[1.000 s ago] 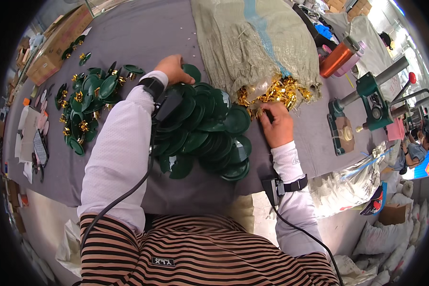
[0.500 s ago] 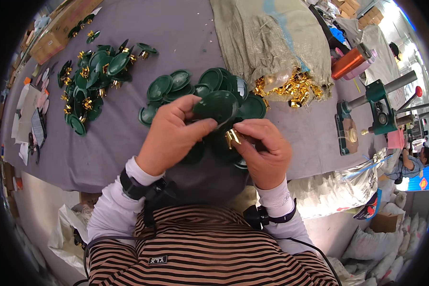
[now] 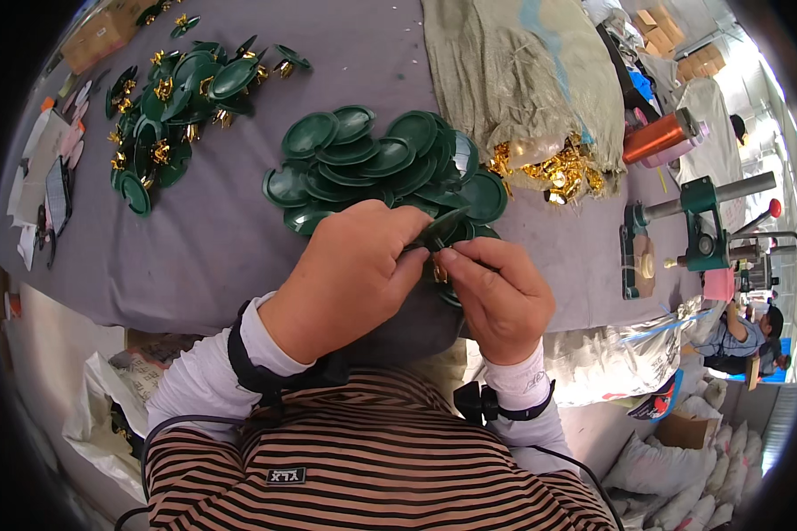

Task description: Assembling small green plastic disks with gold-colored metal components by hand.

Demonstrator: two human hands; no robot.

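My left hand (image 3: 350,270) is closed on a dark green round plastic disc (image 3: 444,227), now tilted nearly edge-on. Against the disc's underside, my right hand (image 3: 505,296) pinches a small shiny gold metal clip (image 3: 439,271) between thumb and forefinger. My fingers hide how far the clip and disc join. Just beyond both hands lies a heap of plain green discs (image 3: 356,157). Farther left is a second heap of green discs with gold clips on them (image 3: 236,80).
A woven sack (image 3: 522,80) spills gold clips (image 3: 560,175) at the back right. A green hand press (image 3: 705,226) with a red-knobbed lever and an orange cylinder (image 3: 660,136) stand to the right. At far right sits another person (image 3: 737,334). A cardboard box (image 3: 99,37) is far left.
The disc has turned from face-up to nearly edge-on. My right hand has brought the gold clip up against its underside. The whole view has shifted slightly.
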